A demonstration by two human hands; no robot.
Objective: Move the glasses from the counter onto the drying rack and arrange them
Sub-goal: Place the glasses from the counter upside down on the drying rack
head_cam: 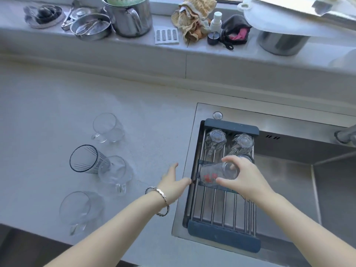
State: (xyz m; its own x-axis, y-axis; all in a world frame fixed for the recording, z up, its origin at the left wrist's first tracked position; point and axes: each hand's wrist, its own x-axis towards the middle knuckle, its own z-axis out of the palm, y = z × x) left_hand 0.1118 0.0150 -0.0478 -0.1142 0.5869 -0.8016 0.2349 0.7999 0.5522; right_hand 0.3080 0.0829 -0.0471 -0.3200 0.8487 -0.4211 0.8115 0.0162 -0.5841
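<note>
- Glass with red print [217, 173]: lay tilted on its side over the middle bars of the drying rack [219, 214], grasped by the right hand [244, 178] with fingertips around its base and body; mouth faced left. Judged to be mid-turn toward a mouth-down rest, so that it would drain.
- Right hand: closed on the printed glass, thumb below, fingers above.
- Left hand [173, 187]: released, fingers spread, holding nothing; it hovered at the left edge of the rack, between rack and table [48, 112]. Judged ready either to steady the rack or to reach for the next glass.
- Drying rack: bars spanning the sink [289, 180], dark end pieces near and far. Far row held two inverted glasses [215, 138], bases up, side by side; a third rim showed just behind the right hand, mostly hidden. Near half of the rack was bare bars.
- Glasses left on the table: four, well apart from the rack. A handled mug [107, 128] farthest; a striped tumbler [86, 158] with a dark rim touching or overlapping a second mug [115, 172]; a third mug [81, 209] nearest the front edge.
- Obstructions: the inverted glasses stood close behind the held one, so a careless turn could knock them. The striped tumbler and its neighbour stood so close that lifting one could disturb the other.
- Surroundings: windowsill with steel pot [129, 18], cloths [194, 18], spray bottle [214, 26]; clear of the work.
</note>
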